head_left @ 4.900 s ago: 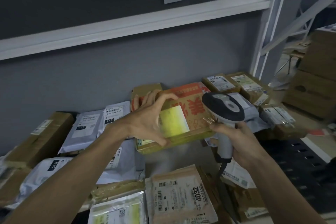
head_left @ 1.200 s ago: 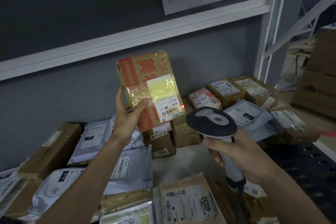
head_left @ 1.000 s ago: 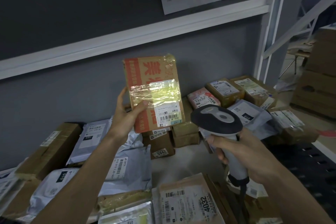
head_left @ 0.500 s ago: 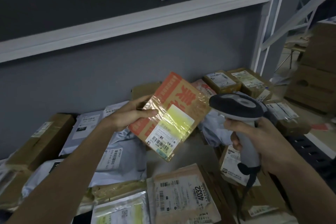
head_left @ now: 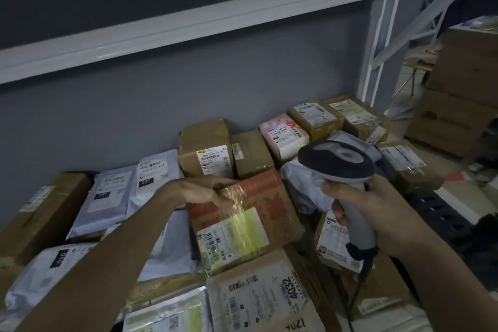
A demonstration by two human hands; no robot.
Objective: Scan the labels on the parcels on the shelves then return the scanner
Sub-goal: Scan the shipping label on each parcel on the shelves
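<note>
The left hand [head_left: 204, 191] reaches forward on a bare, outstretched arm, its fingers [head_left: 225, 194] curled down and pinching the top edge of a parcel [head_left: 250, 213]. The right hand [head_left: 377, 213] is wrapped round the handle of the scanner [head_left: 339, 167], held upright, forearm bare

Shelf [head_left: 318, 214], pale surface, mostly buried under parcels. Back row against grey wall: brown cartons [head_left: 206, 147], pink-printed box [head_left: 284, 135]. Left: grey poly mailers [head_left: 107, 198], long brown carton [head_left: 40, 215]. Centre: red-printed taped box [head_left: 250, 217], label up. Front: kraft parcel marked 4032 [head_left: 264, 296].
</note>
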